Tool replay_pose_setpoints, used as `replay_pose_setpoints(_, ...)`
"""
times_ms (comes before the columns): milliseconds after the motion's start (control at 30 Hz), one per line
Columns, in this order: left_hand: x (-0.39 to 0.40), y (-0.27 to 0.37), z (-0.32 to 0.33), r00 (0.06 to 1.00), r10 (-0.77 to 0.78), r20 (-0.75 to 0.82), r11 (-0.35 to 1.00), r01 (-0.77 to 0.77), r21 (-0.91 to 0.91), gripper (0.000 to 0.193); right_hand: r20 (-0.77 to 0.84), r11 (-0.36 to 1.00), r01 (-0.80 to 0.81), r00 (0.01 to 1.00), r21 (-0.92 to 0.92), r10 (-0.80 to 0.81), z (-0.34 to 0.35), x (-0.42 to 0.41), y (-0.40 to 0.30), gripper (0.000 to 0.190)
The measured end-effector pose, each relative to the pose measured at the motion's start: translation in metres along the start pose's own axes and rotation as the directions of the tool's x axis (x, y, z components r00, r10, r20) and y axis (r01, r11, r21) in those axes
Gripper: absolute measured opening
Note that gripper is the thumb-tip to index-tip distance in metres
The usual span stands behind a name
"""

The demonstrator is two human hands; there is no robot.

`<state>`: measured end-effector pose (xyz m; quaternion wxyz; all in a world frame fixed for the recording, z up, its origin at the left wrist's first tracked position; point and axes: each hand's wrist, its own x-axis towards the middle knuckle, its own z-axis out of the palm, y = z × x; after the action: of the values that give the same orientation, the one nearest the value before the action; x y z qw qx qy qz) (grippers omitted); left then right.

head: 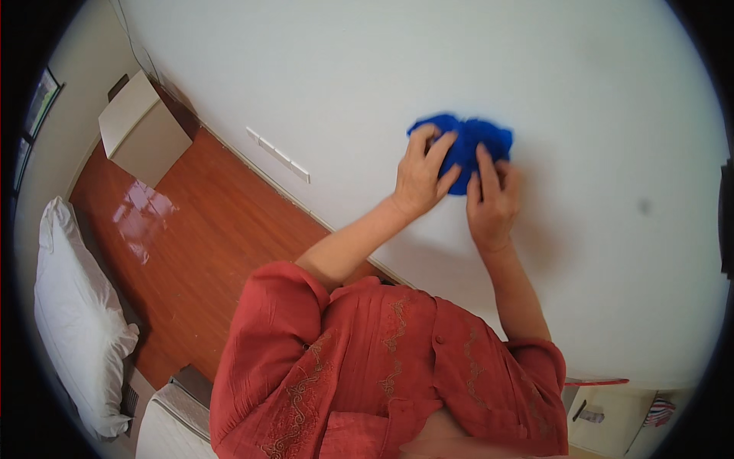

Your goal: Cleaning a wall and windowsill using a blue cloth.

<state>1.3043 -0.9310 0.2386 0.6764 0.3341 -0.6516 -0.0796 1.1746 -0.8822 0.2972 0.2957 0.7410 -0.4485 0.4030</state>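
Note:
A crumpled blue cloth (465,142) is up against the white wall (321,74) in front of me. My left hand (423,172) is on the cloth's left side, its fingers bent and spread over the folds. From below and to the right, my right hand (494,201) grips the other side, with its fingertips dug into the fabric. Both forearms are bare and reach up out of red sleeves. Parts of the cloth are covered by my fingers.
Left of me, a white switch or socket strip (278,155) runs along the wall. A pale cabinet (146,132) stands on the reddish wooden floor (212,229). White-covered furniture (80,321) and a mattress (172,424) are at lower left. A dark spot (644,206) marks the wall at right.

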Motion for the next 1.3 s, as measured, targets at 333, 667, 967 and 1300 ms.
replay_pose_setpoints(333, 0.106, -0.020, -0.053, 0.969, 0.186, -0.163, 0.966, -0.150, 0.212, 0.062, -0.043, 0.965, 0.171, 0.982, -0.199, -0.183, 0.037, 0.114, -0.037, 0.042)
replay_pose_setpoints(667, -0.157, -0.111, -0.015, 0.819, -0.573, 0.045, 0.819, 0.574, -0.016, 0.071, 0.569, 0.962, 0.271, 0.798, -0.047, -0.197, 0.137, -0.083, -0.063, 0.033)
replay_pose_setpoints(967, -0.150, -0.093, -0.012, 0.496, -0.805, 0.325, 0.388, 0.855, -0.345, 0.068, 0.721, 0.987, -0.156, 0.688, 0.032, 0.085, 0.133, -0.115, -0.059, 0.027)
replay_pose_setpoints(1300, -0.097, 0.009, -0.004, 0.805, -0.521, 0.282, 0.792, 0.580, -0.192, 0.070, 0.365, 0.951, -0.285, 0.903, 0.116, 0.226, 0.030, -0.086, -0.047, 0.041)
